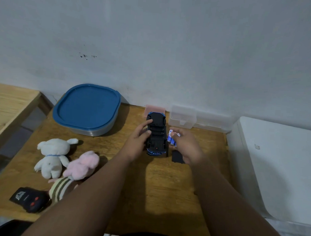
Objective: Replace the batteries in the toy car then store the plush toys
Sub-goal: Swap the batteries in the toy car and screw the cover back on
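Observation:
A blue toy car (156, 133) lies upside down on the wooden table (159, 188), its black underside up. My left hand (138, 140) grips its left side. Just right of the car, my right hand (183, 145) holds several blue and white batteries (172, 138). A flat black battery cover (177, 156) lies on the table below that hand. At the left lie a white plush toy (53, 156), a pink plush toy (82, 165) and a striped plush toy (62, 188), partly behind my left arm.
A grey container with a blue lid (87, 108) stands at the back left. A clear plastic box (183, 118) and a pink box (154, 109) sit against the wall. A black remote control (29, 199) lies at the front left. A white appliance (276, 166) borders the table's right edge.

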